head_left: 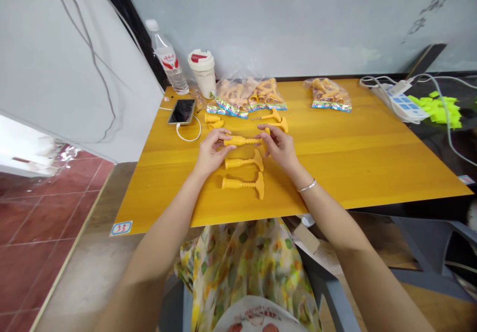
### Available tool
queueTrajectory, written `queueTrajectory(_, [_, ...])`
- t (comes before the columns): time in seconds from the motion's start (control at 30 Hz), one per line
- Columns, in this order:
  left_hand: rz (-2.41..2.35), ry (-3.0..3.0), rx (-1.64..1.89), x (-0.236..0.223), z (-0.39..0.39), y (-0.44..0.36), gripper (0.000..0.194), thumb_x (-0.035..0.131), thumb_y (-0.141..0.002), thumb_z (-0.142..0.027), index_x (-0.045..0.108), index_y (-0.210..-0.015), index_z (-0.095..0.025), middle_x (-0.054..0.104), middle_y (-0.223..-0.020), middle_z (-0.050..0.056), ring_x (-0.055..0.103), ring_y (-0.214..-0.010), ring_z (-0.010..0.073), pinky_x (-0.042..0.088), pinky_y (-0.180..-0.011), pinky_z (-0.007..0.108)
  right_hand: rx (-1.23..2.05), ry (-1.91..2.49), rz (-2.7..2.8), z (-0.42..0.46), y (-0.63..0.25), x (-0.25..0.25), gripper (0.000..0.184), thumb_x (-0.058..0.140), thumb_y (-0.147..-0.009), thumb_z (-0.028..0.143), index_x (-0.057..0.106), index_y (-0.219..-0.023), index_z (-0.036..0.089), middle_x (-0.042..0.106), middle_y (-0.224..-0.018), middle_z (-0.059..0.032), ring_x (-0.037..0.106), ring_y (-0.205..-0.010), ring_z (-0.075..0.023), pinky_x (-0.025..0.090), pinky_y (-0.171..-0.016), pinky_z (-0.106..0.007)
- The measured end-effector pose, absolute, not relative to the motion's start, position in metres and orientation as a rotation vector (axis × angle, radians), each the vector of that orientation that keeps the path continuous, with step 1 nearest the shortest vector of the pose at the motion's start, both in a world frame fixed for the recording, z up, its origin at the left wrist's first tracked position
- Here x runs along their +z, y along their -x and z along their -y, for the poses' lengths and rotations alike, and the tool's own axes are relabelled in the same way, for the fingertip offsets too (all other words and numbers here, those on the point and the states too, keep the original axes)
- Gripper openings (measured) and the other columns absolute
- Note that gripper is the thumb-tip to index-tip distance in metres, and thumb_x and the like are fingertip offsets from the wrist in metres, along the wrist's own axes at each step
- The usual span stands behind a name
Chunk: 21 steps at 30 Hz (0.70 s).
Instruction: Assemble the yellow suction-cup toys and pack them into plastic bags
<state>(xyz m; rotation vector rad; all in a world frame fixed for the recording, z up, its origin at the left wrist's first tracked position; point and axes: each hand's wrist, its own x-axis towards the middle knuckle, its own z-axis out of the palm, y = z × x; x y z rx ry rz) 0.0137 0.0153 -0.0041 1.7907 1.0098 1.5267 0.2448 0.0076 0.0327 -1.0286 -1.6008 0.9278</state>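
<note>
Between my hands, above the table, is a yellow T-handled corkscrew [242, 140] with a plastic sleeve. My left hand [213, 150] pinches the sleeve end, and my right hand [278, 145] grips the T-handle end. Just nearer to me lie two similar corkscrews, one [244, 161] behind the other [243, 184], their sleeves pointing left. Beyond my hands, two T-handles with bare metal spirals lie side by side, a farther one [271, 116] and a nearer one [282, 124]. A loose sleeve [212, 118] and another yellow piece [216, 124] lie past my left hand.
Clear bags of yellow parts stand along the back of the wooden table [335, 163], in the middle [242, 96] and at right [330, 94]. A phone [182, 111] with a white cable, a water bottle [169, 61] and a cup [203, 73] occupy the left. A power strip [402, 104] is at far right.
</note>
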Motion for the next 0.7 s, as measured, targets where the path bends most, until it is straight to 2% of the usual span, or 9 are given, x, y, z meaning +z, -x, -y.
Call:
queueTrajectory(0.13, [-1.004, -1.885, 1.524, -0.001, -0.012, -0.015, 0.033, 0.077, -0.078, -0.048, 0.064, -0.088, -0.019, 0.064, -0.109, 0.009, 0.062, -0.107, 0.0207, 0.054, -0.078, 0.029, 1.288, 1.118, 1.466, -0.013, -0.244, 0.032, 0.068, 0.056, -0.086, 0.071, 0.055, -0.132, 0.020, 0.068, -0.068, 0.0003, 0.063, -0.049, -0.0154, 0.048, -0.041, -0.026])
queueTrajectory(0.23, [-1.035, -1.843, 1.523, -0.001, -0.013, -0.016, 0.036, 0.079, -0.076, -0.050, 0.063, -0.089, -0.020, 0.064, -0.107, 0.008, 0.063, -0.104, 0.0196, 0.054, -0.077, 0.028, 1.300, 1.115, 1.471, -0.010, -0.246, 0.036, 0.074, 0.048, -0.089, 0.075, 0.052, -0.139, 0.020, 0.066, -0.064, 0.0016, 0.057, -0.044, -0.0134, 0.049, -0.045, -0.027])
queueTrajectory(0.3, [-1.036, -1.788, 1.535, -0.001, -0.015, -0.016, 0.037, 0.080, -0.074, -0.049, 0.063, -0.090, -0.020, 0.065, -0.106, 0.007, 0.064, -0.101, 0.0183, 0.053, -0.076, 0.027, 1.239, 1.040, 1.561, -0.008, -0.249, 0.039, 0.082, 0.045, -0.086, 0.080, 0.051, -0.141, 0.020, 0.067, -0.068, -0.0001, 0.060, -0.051, -0.0145, 0.050, -0.051, -0.028])
queueTrajectory(0.4, [-1.014, -1.713, 1.554, -0.001, -0.015, -0.015, 0.038, 0.082, -0.073, -0.048, 0.063, -0.092, -0.021, 0.065, -0.105, 0.006, 0.064, -0.100, 0.0173, 0.052, -0.077, 0.026, 1.133, 0.907, 1.793, -0.007, -0.256, 0.041, 0.100, 0.057, -0.072, 0.086, 0.044, -0.148, 0.021, 0.069, -0.086, -0.0044, 0.066, -0.073, -0.0190, 0.052, -0.064, -0.030])
queueTrajectory(0.47, [-1.009, -1.693, 1.557, 0.000, -0.015, -0.014, 0.038, 0.082, -0.072, -0.048, 0.063, -0.092, -0.022, 0.065, -0.105, 0.006, 0.064, -0.102, 0.0175, 0.052, -0.077, 0.026, 1.005, 0.935, 1.925, -0.009, -0.262, 0.040, 0.106, 0.060, -0.069, 0.087, 0.042, -0.150, 0.021, 0.069, -0.092, -0.0060, 0.065, -0.078, -0.0203, 0.050, -0.065, -0.030])
queueTrajectory(0.6, [-1.004, -1.698, 1.565, -0.001, -0.015, -0.013, 0.037, 0.083, -0.071, -0.046, 0.063, -0.089, -0.021, 0.066, -0.104, 0.006, 0.065, -0.101, 0.0173, 0.051, -0.074, 0.025, 0.735, 1.116, 2.053, -0.013, -0.267, 0.036, 0.104, 0.034, -0.077, 0.093, 0.052, -0.143, 0.015, 0.069, -0.080, -0.0067, 0.061, -0.067, -0.0199, 0.046, -0.064, -0.032])
queueTrajectory(0.7, [-0.985, -1.744, 1.550, -0.003, -0.015, -0.014, 0.038, 0.083, -0.071, -0.048, 0.062, -0.089, -0.021, 0.066, -0.103, 0.006, 0.065, -0.101, 0.0180, 0.052, -0.074, 0.025, 0.676, 1.240, 2.087, -0.012, -0.264, 0.035, 0.104, 0.012, -0.081, 0.092, 0.070, -0.119, 0.014, 0.067, -0.063, -0.0071, 0.064, -0.067, -0.0224, 0.047, -0.069, -0.034])
